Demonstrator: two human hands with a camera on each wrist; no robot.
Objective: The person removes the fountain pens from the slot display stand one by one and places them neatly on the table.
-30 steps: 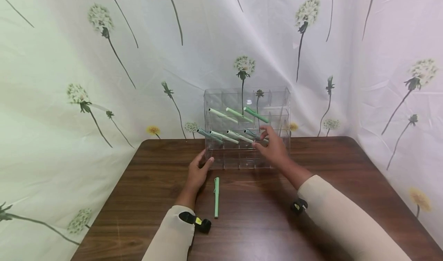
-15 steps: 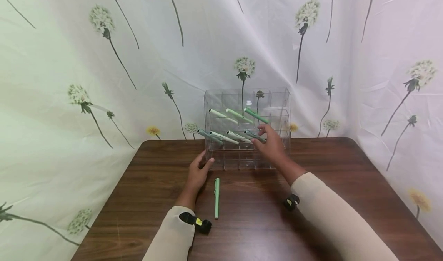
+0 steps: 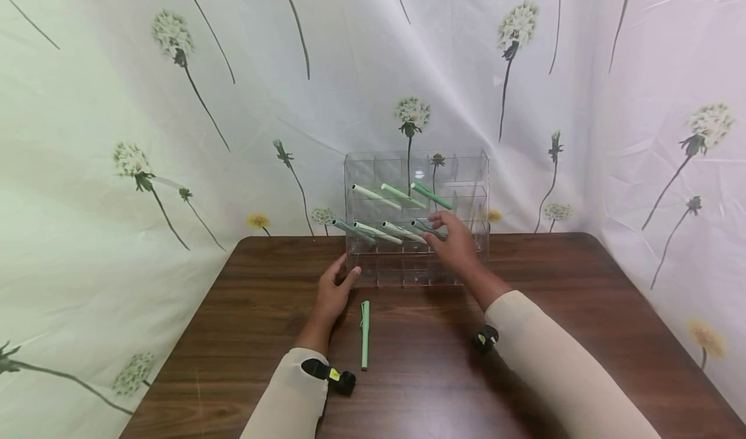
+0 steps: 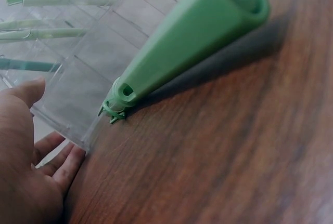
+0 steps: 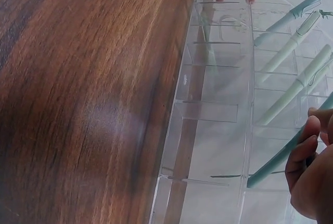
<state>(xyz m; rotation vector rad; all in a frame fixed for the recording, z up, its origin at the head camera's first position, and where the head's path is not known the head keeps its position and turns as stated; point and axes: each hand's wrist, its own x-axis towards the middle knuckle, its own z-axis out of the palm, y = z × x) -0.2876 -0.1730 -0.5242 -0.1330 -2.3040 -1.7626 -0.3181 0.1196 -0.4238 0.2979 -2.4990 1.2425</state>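
A clear acrylic pen rack (image 3: 387, 277) with tiered compartments stands at the back of the table. My left hand (image 3: 333, 291) holds its lower left corner, with the thumb at the front and the fingers by the side. At the second row of pens, my right hand (image 3: 457, 245) pinches a dark teal pen (image 5: 273, 162) that leans in its compartment. Left of it lean two pale green pens (image 5: 283, 103) and another teal pen (image 5: 283, 25). A row above holds a cream pen (image 3: 373, 195), a light green pen (image 3: 402, 195) and a green pen (image 3: 431, 195).
A mint green capped pen (image 3: 364, 338) lies on the dark wooden table (image 3: 233, 361) in front of the rack, close to my left wrist. Right behind the rack hangs a white cloth (image 3: 326, 122) printed with dandelions. The rack's top tier and lowest tier show no pens.
My right hand has shifted slightly left along the dark teal pen, its forearm moving left too. My left hand stays at the rack's corner.
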